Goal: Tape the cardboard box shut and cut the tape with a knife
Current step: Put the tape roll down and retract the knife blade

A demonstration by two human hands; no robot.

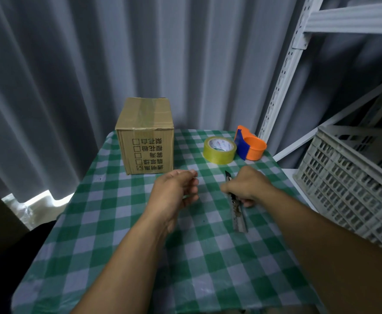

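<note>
Gripping the knife (236,203) in our right hand (247,186), left hand (177,189) loose and empty. Just behind it, the box (146,134) looks taped already, so we should keep the blade pointed away

I see a table under a green-and-white checked cloth (122,234). Behind it hangs a grey pleated curtain (72,64), spanning the far side and the left. To the right stands a white slotted metal shelving frame (282,91), and near it, right of the table, sits a pale grey perforated plastic crate (353,184).
</note>
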